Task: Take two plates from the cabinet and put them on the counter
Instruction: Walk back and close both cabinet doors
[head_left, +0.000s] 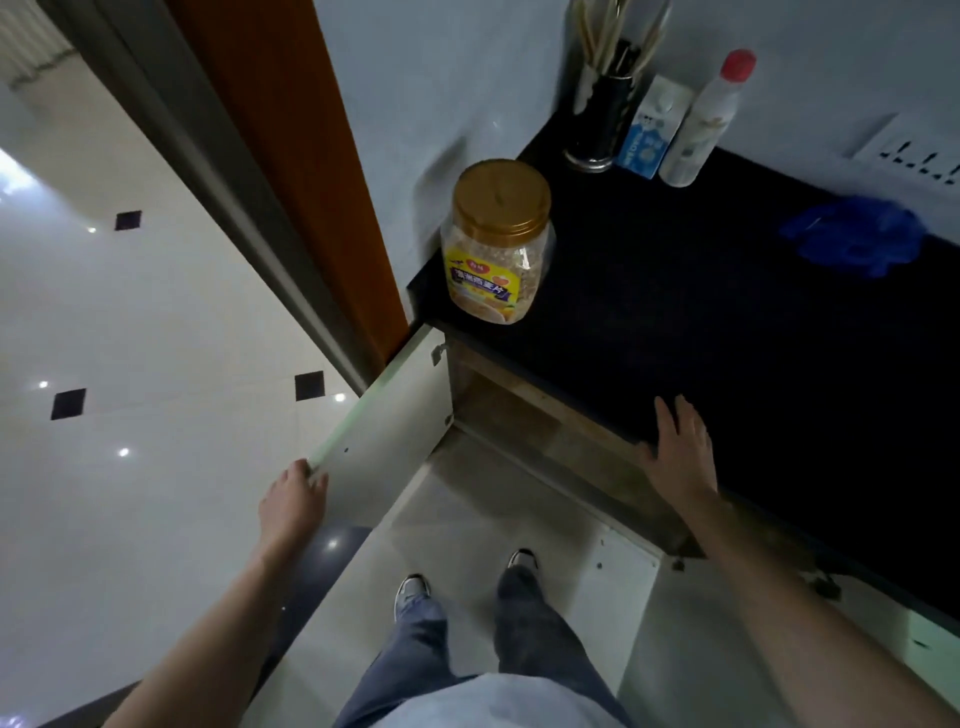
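We grip the cabinet door (387, 415) edge with left hand (293, 501) to hold it open; right hand (680, 447) spread flat on counter (727, 312) for balance, no plates visible

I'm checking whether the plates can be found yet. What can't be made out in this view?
- Cabinet inside: hidden under the counter edge; no plates visible.
- Left hand fingers: curled behind the cabinet door edge.
- Utensil holder contents: cut off by the top edge.
- Blue object: blurred.
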